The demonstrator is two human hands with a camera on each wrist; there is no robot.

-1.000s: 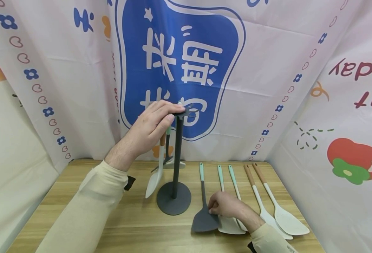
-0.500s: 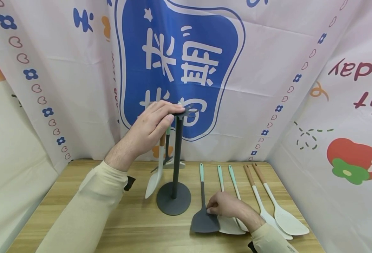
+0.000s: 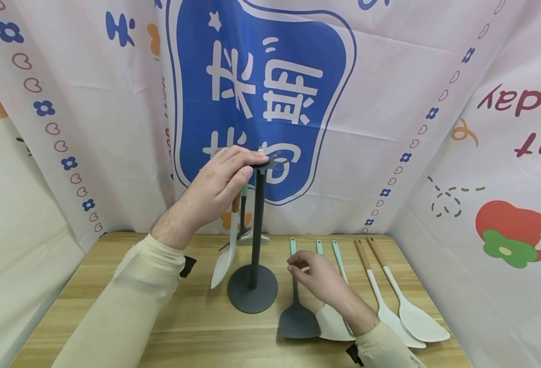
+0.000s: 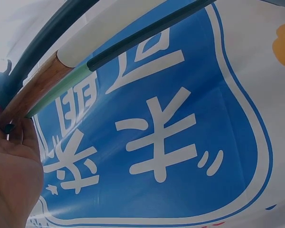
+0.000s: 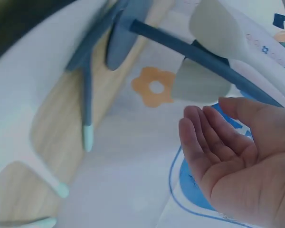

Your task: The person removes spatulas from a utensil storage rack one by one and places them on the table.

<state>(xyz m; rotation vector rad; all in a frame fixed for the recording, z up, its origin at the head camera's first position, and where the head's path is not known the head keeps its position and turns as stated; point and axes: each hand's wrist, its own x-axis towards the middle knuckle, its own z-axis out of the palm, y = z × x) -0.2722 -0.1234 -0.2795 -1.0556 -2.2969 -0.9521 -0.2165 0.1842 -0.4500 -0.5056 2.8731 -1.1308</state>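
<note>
My left hand [image 3: 219, 179] grips the top of a dark grey utensil stand [image 3: 258, 225], index finger laid over the top, thumb at its edge. Below it hang a white spatula with a wooden handle [image 3: 225, 263] and a dark-shafted utensil with a mint handle [image 4: 133, 40]. In the head view my right hand [image 3: 321, 276] overlaps the shaft of a dark grey turner [image 3: 299, 322] with a mint handle, which lies flat on the table. The right wrist view shows the right hand's fingers loosely bent with nothing between them.
Two white turners with mint handles lie right of the grey one, the nearer [image 3: 334, 323] partly behind my right arm. Further right are two white turners with wooden handles, the outer [image 3: 422, 319] near the table's edge. Printed cloth [image 3: 380, 87] surrounds the wooden table [image 3: 183, 327].
My right hand has moved from beside the grey turner's head up towards its handle, away from me and slightly left. The left hand and the stand have not moved.
</note>
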